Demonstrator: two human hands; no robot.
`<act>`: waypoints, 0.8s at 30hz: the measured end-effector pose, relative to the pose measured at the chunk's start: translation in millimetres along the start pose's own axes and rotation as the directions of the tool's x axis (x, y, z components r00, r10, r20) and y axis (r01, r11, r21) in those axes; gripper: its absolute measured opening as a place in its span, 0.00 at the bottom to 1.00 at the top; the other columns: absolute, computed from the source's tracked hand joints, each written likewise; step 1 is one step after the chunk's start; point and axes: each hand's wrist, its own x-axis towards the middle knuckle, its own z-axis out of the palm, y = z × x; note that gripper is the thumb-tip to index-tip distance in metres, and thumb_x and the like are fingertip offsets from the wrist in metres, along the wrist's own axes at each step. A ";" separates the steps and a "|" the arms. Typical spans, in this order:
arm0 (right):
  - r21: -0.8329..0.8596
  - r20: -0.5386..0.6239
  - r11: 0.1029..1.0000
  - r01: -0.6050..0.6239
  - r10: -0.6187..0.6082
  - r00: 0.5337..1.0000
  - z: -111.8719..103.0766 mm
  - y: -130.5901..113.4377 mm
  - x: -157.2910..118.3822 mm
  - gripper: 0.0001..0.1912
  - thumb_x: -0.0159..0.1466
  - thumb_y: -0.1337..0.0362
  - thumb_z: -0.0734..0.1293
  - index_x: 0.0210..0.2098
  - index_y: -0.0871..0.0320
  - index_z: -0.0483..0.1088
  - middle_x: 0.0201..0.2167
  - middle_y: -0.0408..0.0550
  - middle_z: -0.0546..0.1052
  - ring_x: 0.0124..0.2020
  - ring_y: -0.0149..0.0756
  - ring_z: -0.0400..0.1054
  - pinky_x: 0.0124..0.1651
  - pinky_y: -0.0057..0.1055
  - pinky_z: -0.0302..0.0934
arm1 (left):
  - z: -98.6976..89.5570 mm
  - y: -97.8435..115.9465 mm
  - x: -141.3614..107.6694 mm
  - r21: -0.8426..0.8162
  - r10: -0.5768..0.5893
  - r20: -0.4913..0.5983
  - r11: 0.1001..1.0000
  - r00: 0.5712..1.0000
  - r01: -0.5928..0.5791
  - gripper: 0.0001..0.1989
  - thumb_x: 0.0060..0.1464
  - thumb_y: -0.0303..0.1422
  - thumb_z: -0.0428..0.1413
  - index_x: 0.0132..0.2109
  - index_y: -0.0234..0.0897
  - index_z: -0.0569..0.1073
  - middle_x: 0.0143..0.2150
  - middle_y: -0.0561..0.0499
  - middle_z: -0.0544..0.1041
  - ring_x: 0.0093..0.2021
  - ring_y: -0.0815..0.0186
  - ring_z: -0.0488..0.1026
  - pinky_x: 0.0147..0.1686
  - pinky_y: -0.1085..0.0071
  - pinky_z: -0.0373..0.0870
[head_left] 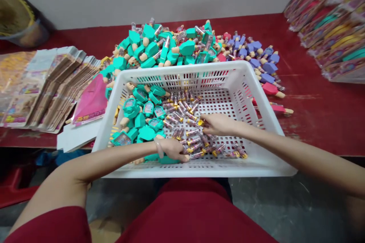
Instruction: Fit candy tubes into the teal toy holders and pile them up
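1. Basket of white plastic with lots of small square holes point(182, 71) sits right in front of the person, and its far side is over a red painted table point(319, 106)

2. Small clear tubes with yellow caps point(194, 146) lie in a messy bunch on the right part of the basket floor, and some have pink and gold bits inside

3. Teal toy pieces with clear windows and tan doll arms point(146, 133) lie in the left part of the basket, just beside the tubes

4. Right hand point(219, 124) is over the middle of the bunch of tubes, with its fingers bent, and its fingertips point(205, 120) pinch the yellow end of one clear tube point(201, 122)

5. Left hand point(171, 149) is down low near the front of the basket, curled over and touching the tubes, right next to the teal toy pieces, but I cannot tell if it grips one

6. Pale wrist band point(159, 148) goes around the left wrist

7. Big heap of teal and purple toy pieces point(256, 60) lies on the table behind the basket, touching its back edge

8. Stack of flat printed paper cards point(54, 87) lies on the table to the left, next to a shiny pink card point(88, 100)

9. Piles of bright toy packs in clear plastic bags point(327, 26) lie on the table at the far right

10. Dark red shirt point(188, 205) shows below the basket, above a grey floor point(285, 205)
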 end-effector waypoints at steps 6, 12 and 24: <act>0.281 -0.185 0.950 0.136 -0.085 0.979 -4.0 -14.1 0.3 0.07 0.57 0.64 0.61 0.35 0.58 0.62 0.29 0.44 0.70 0.28 0.32 0.60 0.30 0.26 0.49 | -58.7 5.0 -31.1 -0.246 0.035 -0.024 0.969 0.999 -0.040 0.20 0.52 0.50 0.54 0.34 0.35 0.73 0.26 0.53 0.72 0.24 0.69 0.65 0.22 0.74 0.58; 0.344 -0.337 0.923 0.170 -0.048 0.940 0.2 -3.8 6.0 0.06 0.58 0.62 0.60 0.34 0.57 0.59 0.26 0.41 0.65 0.26 0.31 0.57 0.30 0.27 0.48 | -94.9 -2.0 -72.1 -0.730 -0.259 -0.462 0.654 0.848 -0.198 0.15 0.52 0.42 0.58 0.39 0.35 0.67 0.25 0.54 0.71 0.26 0.70 0.70 0.27 0.74 0.65; 0.103 -0.362 0.995 0.006 0.032 0.931 11.2 -8.1 9.9 0.08 0.60 0.59 0.62 0.32 0.57 0.68 0.25 0.44 0.74 0.27 0.34 0.65 0.30 0.27 0.47 | -70.0 6.7 -52.2 -0.633 -0.180 -0.415 0.761 0.892 -0.141 0.25 0.55 0.49 0.54 0.53 0.37 0.66 0.30 0.54 0.69 0.26 0.70 0.65 0.25 0.74 0.61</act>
